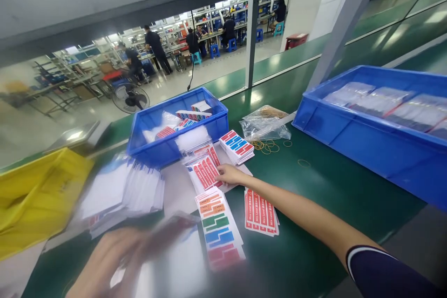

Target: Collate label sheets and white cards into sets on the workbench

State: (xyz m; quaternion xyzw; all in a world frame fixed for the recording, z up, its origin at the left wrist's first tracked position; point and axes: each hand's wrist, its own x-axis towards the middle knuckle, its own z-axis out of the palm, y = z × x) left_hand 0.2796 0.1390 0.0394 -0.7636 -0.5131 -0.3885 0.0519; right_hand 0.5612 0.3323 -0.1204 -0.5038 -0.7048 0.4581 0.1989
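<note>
Head camera looks down on a green work surface (314, 205) where the right hand (228, 174) reaches forward, arm stretched across the mat, its fingertips lying on the near right edge of a stack of red label sheets (206, 170). The fingers look loosely curled and close together, pressing on the stack rather than lifting it; whether the thumb is under the top sheet cannot be told. That red stack lies just in front of a small blue bin (164, 146), beside a pile of red-and-blue label sheets (236, 145). Nearer the camera sits a stack of multicoloured label sheets (218, 230), and just right of it a second red stack (261, 213). The left hand (111, 260) is low in the frame and heavily blurred, holding a clear sleeve (171, 230); how its fingers are set cannot be told. A bag of rubber bands (264, 122) and a large blue tray (377, 135) lie to the right, well apart.
</note>
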